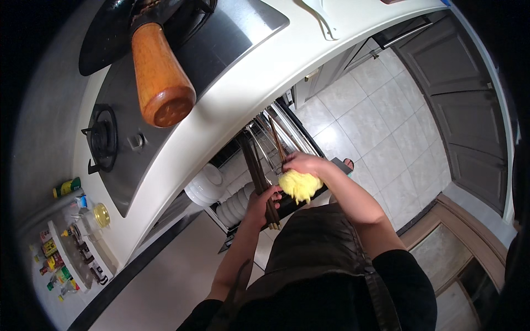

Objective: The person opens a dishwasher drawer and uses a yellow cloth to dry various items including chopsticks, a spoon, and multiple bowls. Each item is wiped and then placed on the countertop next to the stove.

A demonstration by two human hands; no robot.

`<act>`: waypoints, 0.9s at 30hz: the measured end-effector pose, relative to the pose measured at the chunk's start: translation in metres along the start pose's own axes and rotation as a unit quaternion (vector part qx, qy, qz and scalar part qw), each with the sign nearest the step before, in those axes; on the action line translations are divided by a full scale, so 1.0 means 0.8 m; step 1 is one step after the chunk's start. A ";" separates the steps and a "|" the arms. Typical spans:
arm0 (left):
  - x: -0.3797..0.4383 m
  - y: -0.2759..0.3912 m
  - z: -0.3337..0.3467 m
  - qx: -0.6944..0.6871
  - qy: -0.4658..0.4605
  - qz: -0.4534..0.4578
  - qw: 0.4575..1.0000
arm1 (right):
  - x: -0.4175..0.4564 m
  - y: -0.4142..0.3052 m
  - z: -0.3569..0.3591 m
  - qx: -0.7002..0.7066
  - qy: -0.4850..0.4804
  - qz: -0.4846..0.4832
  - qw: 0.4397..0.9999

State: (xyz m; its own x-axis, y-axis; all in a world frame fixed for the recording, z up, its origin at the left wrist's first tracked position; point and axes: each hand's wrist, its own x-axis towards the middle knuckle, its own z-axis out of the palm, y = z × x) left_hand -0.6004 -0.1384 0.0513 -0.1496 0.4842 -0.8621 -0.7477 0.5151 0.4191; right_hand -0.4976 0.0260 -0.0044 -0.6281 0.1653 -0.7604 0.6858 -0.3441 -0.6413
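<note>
My left hand is closed around a bundle of dark chopsticks, with their pale-tipped ends towards me. My right hand grips a fluffy yellow cleaning cloth that hangs below the fingers. Lighter brown chopsticks reach up to my right fingers; whether I hold them cannot be told. Both hands are over a pulled-out dish-rack drawer. White bowls stand in a row in it, left of my left hand, and stacked white plates lie farther left.
Above the drawer runs a white countertop with a gas hob. A pan's wooden handle juts over the counter edge. A white utensil lies at the back. Bottles stand on a shelf at left. Grey floor tiles extend right.
</note>
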 end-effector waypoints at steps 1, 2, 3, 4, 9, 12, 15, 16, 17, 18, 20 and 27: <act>0.001 0.000 0.004 0.000 0.009 0.009 1.000 | -0.010 0.010 0.008 0.086 -0.008 -0.016 0.996; 0.000 0.002 0.010 -0.010 -0.012 0.014 1.000 | -0.021 0.019 0.006 0.170 -0.112 -0.033 0.978; -0.003 0.004 0.015 -0.009 -0.028 0.020 0.999 | -0.041 0.014 0.006 0.252 -0.214 -0.049 0.942; -0.006 0.007 0.023 -0.007 -0.045 0.027 0.999 | -0.071 0.000 0.011 0.333 -0.242 -0.063 0.909; -0.012 0.008 0.053 -0.003 -0.102 0.021 0.995 | -0.105 0.017 0.009 0.337 -0.255 -0.101 0.901; -0.017 0.010 0.069 0.049 -0.140 0.028 0.989 | -0.120 0.022 0.006 0.301 -0.230 -0.141 0.915; -0.025 0.015 0.089 0.072 -0.158 0.032 0.984 | -0.133 0.024 0.002 0.246 -0.182 -0.179 0.935; -0.029 0.016 0.096 0.074 -0.159 0.034 0.984 | -0.135 0.027 0.002 0.223 -0.160 -0.198 0.941; -0.029 0.016 0.099 0.083 -0.162 0.043 0.982 | -0.137 0.028 0.002 0.200 -0.138 -0.216 0.946; -0.029 0.016 0.102 0.093 -0.165 0.052 0.981 | -0.140 0.029 0.002 0.187 -0.125 -0.208 0.952; -0.027 0.015 0.106 0.105 -0.169 0.059 0.978 | -0.145 0.031 0.002 0.160 -0.099 -0.193 0.963; -0.020 0.012 0.118 0.127 -0.176 0.052 0.975 | -0.169 0.025 0.008 0.084 0.055 -0.242 0.965</act>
State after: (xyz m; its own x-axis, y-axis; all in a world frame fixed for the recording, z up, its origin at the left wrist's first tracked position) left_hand -0.5444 -0.0743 0.0959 0.0486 0.7326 -0.6789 -0.5490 0.5874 0.5946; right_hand -0.4017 -0.0095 0.0862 -0.8107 0.4389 -0.3875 0.2463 -0.3448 -0.9058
